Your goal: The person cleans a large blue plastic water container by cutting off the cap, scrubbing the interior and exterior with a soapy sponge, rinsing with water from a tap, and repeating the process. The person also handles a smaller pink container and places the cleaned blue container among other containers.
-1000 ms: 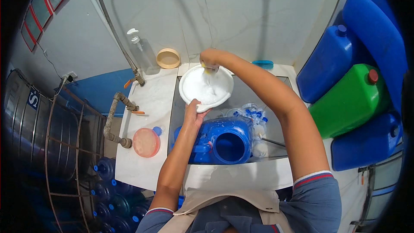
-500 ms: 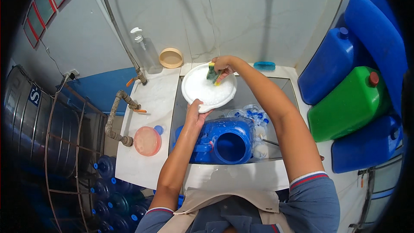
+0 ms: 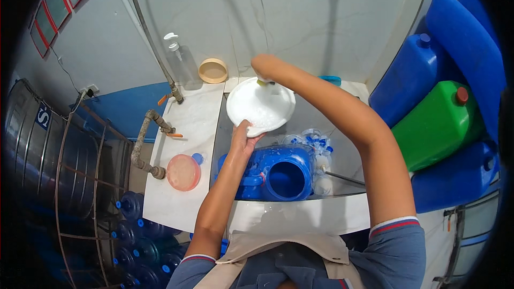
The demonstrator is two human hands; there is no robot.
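A round white lid [image 3: 254, 109] with suds on its face is held tilted over the sink. My left hand [image 3: 246, 138] is closed on its near rim, thumb on the soapy face. At the lid's far edge my right hand [image 3: 265, 68] is bent over a sponge [image 3: 261, 82], of which only a small yellow and dark bit shows; the fingers are mostly hidden. Below the lid, a big blue plastic jug [image 3: 286, 176] lies on its side in the sink, its round mouth facing me. Small clear and blue caps [image 3: 316, 142] lie beside it.
The sink [image 3: 350, 144] is set in a white counter [image 3: 182, 112]. On its left stand a pump bottle [image 3: 182, 64], a tan round lid [image 3: 213, 70], a pink tub [image 3: 183, 172] and pipe taps [image 3: 144, 150]. Blue jerrycans [image 3: 404, 80] and a green jerrycan [image 3: 441, 126] crowd the right side.
My right hand has swept the sponge from the lid's inner face up to its far edge, the elbow swinging outward to the right. The left hand and lid have hardly moved.
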